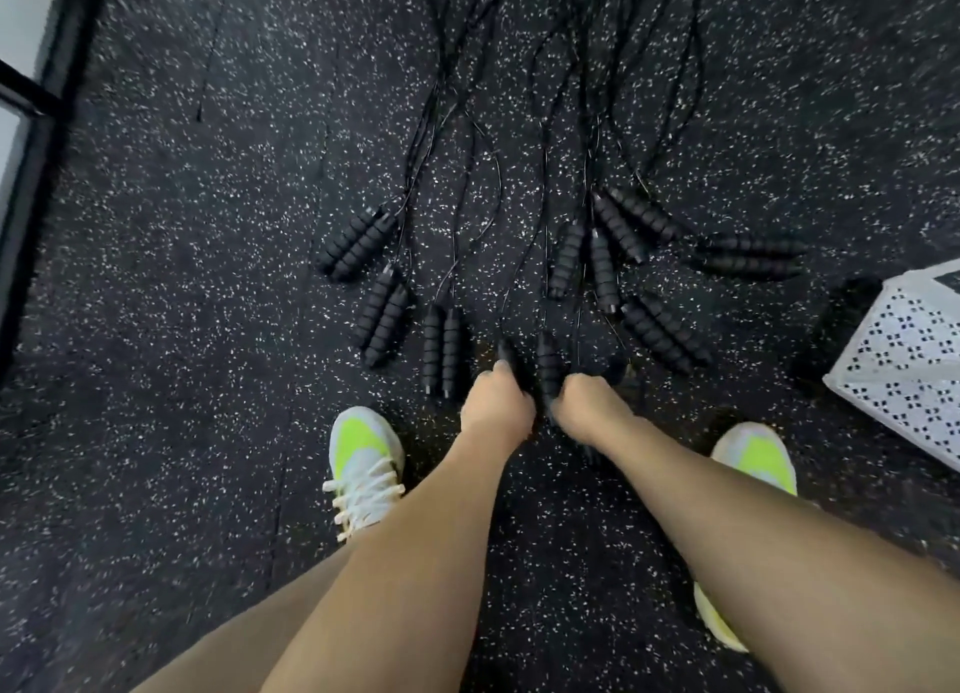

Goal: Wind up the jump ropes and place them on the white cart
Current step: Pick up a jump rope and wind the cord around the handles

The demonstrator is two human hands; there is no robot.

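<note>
Your left hand [496,404] is curled around one black ribbed handle [511,362], and your right hand [584,406] is wrapped the same way around its twin [549,365]; both sets of fingers are clenched on the foam grips, with the handle tops poking out toward 12 o'clock. Thin black cords [543,183] run from these handles up toward the far edge of the view, mixing with the others.

The remaining jump ropes lie spread on the speckled black floor [182,328] in a fan ahead of you. At about 10 o'clock from your hands sits a pair of handles [358,245], with another pair [387,320] just below it and a third pair [441,349] just beside your left hand. At 12 to 1 o'clock two handles [584,266] lie side by side, a longer pair [631,222] angles away above them, and one more pair [665,331] lies at 2 o'clock. A blurred pair [753,255] rests farther out at 2 o'clock.

The white cart [904,359], with its perforated side, shows at 3 o'clock, well apart from your hands. Your yellow-and-white shoes [363,458] stand either side of your forearms. A dark frame [47,105] runs along the floor at 10 o'clock.
</note>
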